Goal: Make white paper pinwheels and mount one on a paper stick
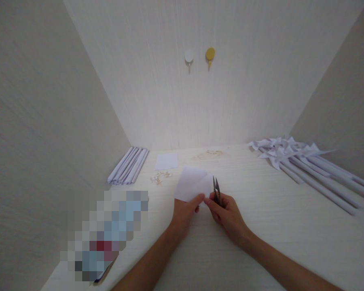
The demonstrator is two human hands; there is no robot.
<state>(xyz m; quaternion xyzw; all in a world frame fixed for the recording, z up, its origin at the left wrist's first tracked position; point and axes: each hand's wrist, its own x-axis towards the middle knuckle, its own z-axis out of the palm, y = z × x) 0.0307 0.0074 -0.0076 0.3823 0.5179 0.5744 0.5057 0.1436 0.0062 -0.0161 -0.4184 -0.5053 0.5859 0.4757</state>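
My left hand [184,210] pinches the near edge of a white folded paper [192,182], holding it just above the pale desk [261,226]. My right hand [226,212] is closed round small metal snips [216,189]. Their blades point up and away, right beside the paper's right edge. The two hands almost touch at the fingertips.
A bundle of rolled white paper sticks [128,165] lies at the back left. A small white paper square [166,161] and scattered small pins [160,177] lie behind the hands. Finished paper pinwheels on sticks [303,161] lie at the right. Two wall hooks [210,54] hang above.
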